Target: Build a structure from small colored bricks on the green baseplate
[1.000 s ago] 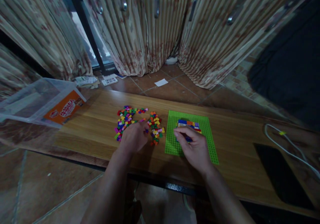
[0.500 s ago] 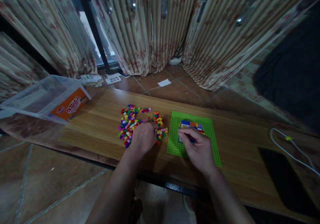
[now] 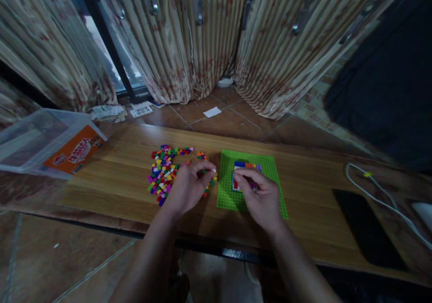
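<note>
My left hand [image 3: 189,185] pinches a small white brick [image 3: 213,170] between thumb and fingertips, just left of the green studded baseplate [image 3: 225,199]. Below and behind it, loose coloured bricks [image 3: 164,173] lie scattered in a pile on the wooden table. My right hand [image 3: 262,197] is over the baseplate, its thumb and forefinger closed together. Whatever is between those fingers, if anything, is hidden. Under that hand sits a block of joined bricks [image 3: 240,164] in blue, orange, purple, white and red, partly covered by the fingers.
A clear plastic box [image 3: 43,127] with an orange label stands at the table's left end. A flat black object [image 3: 367,228] and a white cable [image 3: 381,188] lie to the right. Curtains [image 3: 209,46] hang beyond the table, and papers [image 3: 141,109] rest on the floor.
My left hand has lifted from the brick pile with a white brick and come nearer the baseplate. My right hand stays over the joined bricks. The whole view has shifted slightly.
</note>
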`<act>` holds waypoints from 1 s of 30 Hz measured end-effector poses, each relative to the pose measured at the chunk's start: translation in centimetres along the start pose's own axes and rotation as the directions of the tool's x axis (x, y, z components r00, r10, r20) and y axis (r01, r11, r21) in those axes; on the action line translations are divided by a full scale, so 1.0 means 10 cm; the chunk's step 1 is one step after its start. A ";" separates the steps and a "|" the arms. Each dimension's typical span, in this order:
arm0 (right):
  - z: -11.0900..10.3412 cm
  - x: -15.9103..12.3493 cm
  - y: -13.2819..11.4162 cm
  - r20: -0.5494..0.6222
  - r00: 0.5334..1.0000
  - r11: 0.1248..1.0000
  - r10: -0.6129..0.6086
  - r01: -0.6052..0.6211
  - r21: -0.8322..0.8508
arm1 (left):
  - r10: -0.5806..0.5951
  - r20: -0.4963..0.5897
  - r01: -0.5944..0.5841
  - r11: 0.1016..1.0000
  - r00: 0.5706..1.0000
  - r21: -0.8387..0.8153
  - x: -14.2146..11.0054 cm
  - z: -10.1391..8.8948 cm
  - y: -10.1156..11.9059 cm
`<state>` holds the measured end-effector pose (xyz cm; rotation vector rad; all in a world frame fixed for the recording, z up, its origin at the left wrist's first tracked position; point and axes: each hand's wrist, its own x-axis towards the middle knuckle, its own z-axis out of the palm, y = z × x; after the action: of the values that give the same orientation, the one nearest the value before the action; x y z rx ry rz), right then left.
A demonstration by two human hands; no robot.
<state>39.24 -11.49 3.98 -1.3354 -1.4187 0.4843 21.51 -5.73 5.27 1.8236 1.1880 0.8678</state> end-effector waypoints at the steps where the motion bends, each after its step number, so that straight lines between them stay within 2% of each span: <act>1: 0.00 0.00 0.00 -0.005 1.000 1.000 0.001 -0.001 0.007 | 0.004 0.023 -0.002 0.997 1.000 -0.078 -0.01 0.05 0.03; 4: -0.02 0.02 -0.01 0.020 1.000 1.000 -0.002 0.002 0.020 | 0.022 0.072 -0.004 0.970 0.997 -0.245 -0.05 0.20 0.11; 6: -0.03 0.03 -0.01 0.053 0.999 1.000 -0.009 0.008 0.030 | 0.026 0.063 -0.005 0.952 0.998 -0.305 -0.07 0.29 0.14; 11: -0.08 0.05 0.00 0.084 0.996 0.999 0.011 -0.015 0.046 | -0.014 -0.014 0.008 0.932 1.000 -0.363 -0.07 0.41 0.16; 15: -0.12 0.07 -0.01 0.107 0.994 1.000 0.001 -0.003 0.014 | -0.008 -0.006 0.006 0.922 1.000 -0.386 -0.07 0.46 0.19; 19: -0.23 0.13 0.05 0.014 1.000 0.997 -0.012 0.013 -0.081 | -0.005 -0.036 -0.007 0.946 0.999 -0.325 -0.05 0.45 0.20; 22: -0.35 0.20 0.13 -0.111 0.994 0.993 -0.016 0.003 -0.121 | -0.048 -0.053 0.035 0.974 0.997 -0.225 -0.03 0.42 0.16; 24: -0.41 0.22 0.18 -0.138 0.990 0.991 -0.022 0.004 -0.132 | -0.070 -0.042 0.062 0.984 0.997 -0.165 -0.02 0.40 0.12; 26: -0.41 0.21 0.21 -0.096 0.995 0.989 -0.022 0.008 -0.147 | -0.068 -0.028 0.064 0.991 0.997 -0.120 -0.03 0.40 0.11; 30: -0.34 0.16 0.20 0.090 0.995 0.978 -0.030 0.048 -0.202 | -0.037 0.023 0.039 0.996 0.999 -0.077 -0.05 0.44 0.14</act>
<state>43.42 -10.73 4.14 -1.4613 -1.5982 0.3819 25.65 -7.65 4.35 1.7382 1.1561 0.8587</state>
